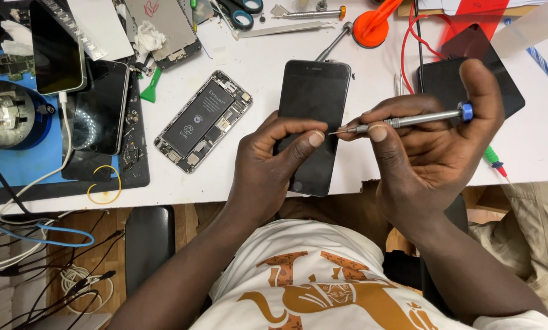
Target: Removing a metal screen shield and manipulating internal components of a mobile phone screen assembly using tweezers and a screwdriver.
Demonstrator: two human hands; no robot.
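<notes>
My right hand [430, 143] grips a slim metal screwdriver [414, 120] with a blue cap, its tip pointing left. My left hand [274, 159] is pinched just in front of that tip, thumb and forefinger together; whether a tiny screw sits between them is too small to tell. Both hands hover over a black phone screen panel [314, 91] lying face up on the white table [255, 61]. To its left lies an opened phone body [202, 120] with its battery and boards exposed.
Two dark phones [100, 107] rest on a black mat at the left, beside a blue mat [23, 165]. An orange suction cup [372, 25], scissors [240, 11], tweezers and another screwdriver lie at the back. A black panel [509, 91] and red wire sit right. Cables hang below the table edge.
</notes>
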